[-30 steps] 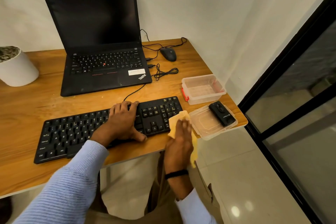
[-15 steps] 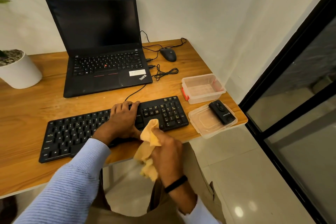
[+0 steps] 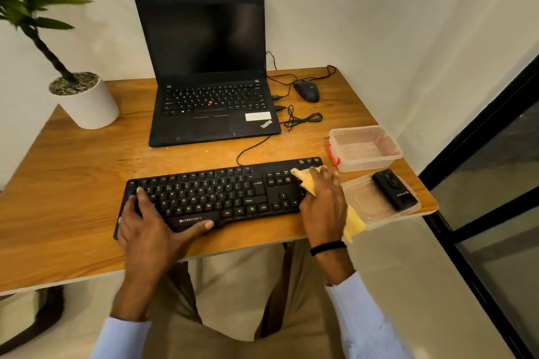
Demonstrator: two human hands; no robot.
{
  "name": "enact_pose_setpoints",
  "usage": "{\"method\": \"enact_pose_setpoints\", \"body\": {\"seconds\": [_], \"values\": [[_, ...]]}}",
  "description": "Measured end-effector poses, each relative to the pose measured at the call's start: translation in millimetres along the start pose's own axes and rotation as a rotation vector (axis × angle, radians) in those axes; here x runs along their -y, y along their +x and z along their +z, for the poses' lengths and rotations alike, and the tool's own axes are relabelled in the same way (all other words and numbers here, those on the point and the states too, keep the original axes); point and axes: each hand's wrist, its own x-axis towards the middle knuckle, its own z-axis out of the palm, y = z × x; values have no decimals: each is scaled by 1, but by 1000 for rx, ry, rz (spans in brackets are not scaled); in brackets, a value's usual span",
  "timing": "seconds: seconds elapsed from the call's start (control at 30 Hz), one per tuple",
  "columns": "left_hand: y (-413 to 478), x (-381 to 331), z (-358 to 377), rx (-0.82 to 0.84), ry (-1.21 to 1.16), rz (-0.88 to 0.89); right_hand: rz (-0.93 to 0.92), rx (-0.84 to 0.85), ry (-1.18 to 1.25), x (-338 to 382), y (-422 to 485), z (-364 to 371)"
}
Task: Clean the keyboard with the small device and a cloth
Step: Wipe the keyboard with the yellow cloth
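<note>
Since half a second ago, the right hand (image 3: 322, 204) has carried the yellow cloth (image 3: 306, 179) from the near edge of the surface up onto the number-pad end of the keyboard, and the left hand (image 3: 151, 230) has slid from the keyboard's middle to its left end.

Head view: a black full-size wired keyboard (image 3: 215, 194) lies along the near part of a wooden surface (image 3: 73, 183). The left hand grips its left end, fingers (image 3: 141, 194) over the outer keys and thumb along the front edge. The right hand is clenched around the cloth, pressing a bunched corner onto the right-hand keys; another part of the cloth hangs below the wrist. Just right of the keyboard, a small black boxy device (image 3: 393, 189) rests on a clear plastic lid (image 3: 364, 204). Behind the lid sits a clear plastic box with a red clip (image 3: 364, 148). Farther back stand an open black laptop (image 3: 207, 73), a black mouse (image 3: 306, 91) and a plant in a white pot (image 3: 84, 102).
</note>
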Motion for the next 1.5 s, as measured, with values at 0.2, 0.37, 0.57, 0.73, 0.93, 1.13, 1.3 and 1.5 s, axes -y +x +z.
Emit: {"method": "enact_pose_setpoints", "body": {"seconds": [0.2,0.37,0.57,0.73,0.93,1.13,1.3,1.5], "values": [[-3,12,6,-107,-12,-71,-35,139,24,23,-20,24],[8,29,-6,-100,4,-151,-27,77,98,26,-2,17],[7,39,-6,-129,-29,-145,-28,-58,17,38,3,26],[7,40,-5,-136,-9,-151,104,-222,93,64,14,30],[8,40,-3,-136,10,-168,-41,94,28,140,-25,76],[7,40,-6,-138,-21,-158,-191,136,207,146,-9,75],[6,42,-5,-131,-27,-166,-70,-26,180,125,22,74],[7,44,-4,-112,-30,-180,-279,308,-31,124,15,83]]}}
